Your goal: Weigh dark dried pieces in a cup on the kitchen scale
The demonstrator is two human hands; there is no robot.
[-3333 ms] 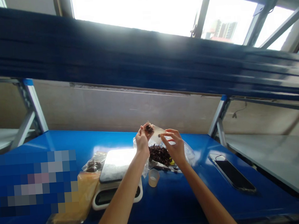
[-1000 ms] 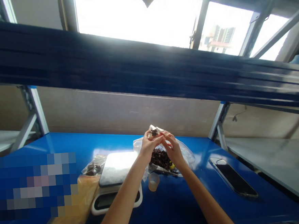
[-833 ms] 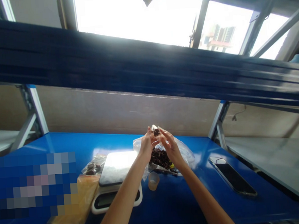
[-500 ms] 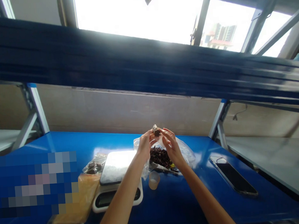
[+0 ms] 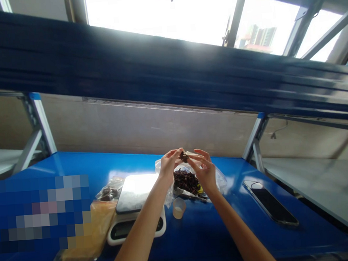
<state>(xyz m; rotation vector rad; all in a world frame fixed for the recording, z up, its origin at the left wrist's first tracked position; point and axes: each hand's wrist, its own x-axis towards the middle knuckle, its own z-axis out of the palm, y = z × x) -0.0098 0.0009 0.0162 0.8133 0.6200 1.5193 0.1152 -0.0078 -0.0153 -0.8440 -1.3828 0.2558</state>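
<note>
Both hands are raised together over a clear plastic bag [image 5: 219, 179] on the blue shelf. Between the fingertips of my left hand [image 5: 168, 164] and my right hand [image 5: 205, 170] is a small dark bundle in clear plastic [image 5: 183, 157]; what fills it is too small to make out. My left fingers pinch it from one side and my right fingertips from the other. Below them, dark dried pieces [image 5: 186, 181] lie heaped in the open bag, with a bit of yellow among them. A small translucent cup [image 5: 178, 208] stands just in front of the bag.
Left of the cup sits a white kitchen scale [image 5: 137, 200] with a metal plate. Beside it lie a clear bag with dark contents [image 5: 109, 192] and a tan packet [image 5: 88, 234]. A phone [image 5: 271, 203] rests to the right. A blue shelf beam [image 5: 158, 72] crosses above.
My fingers have shifted around the small bundle, which now sits slightly lower and shows more of its dark contents. My right hand has turned a little. Everything on the shelf stays put.
</note>
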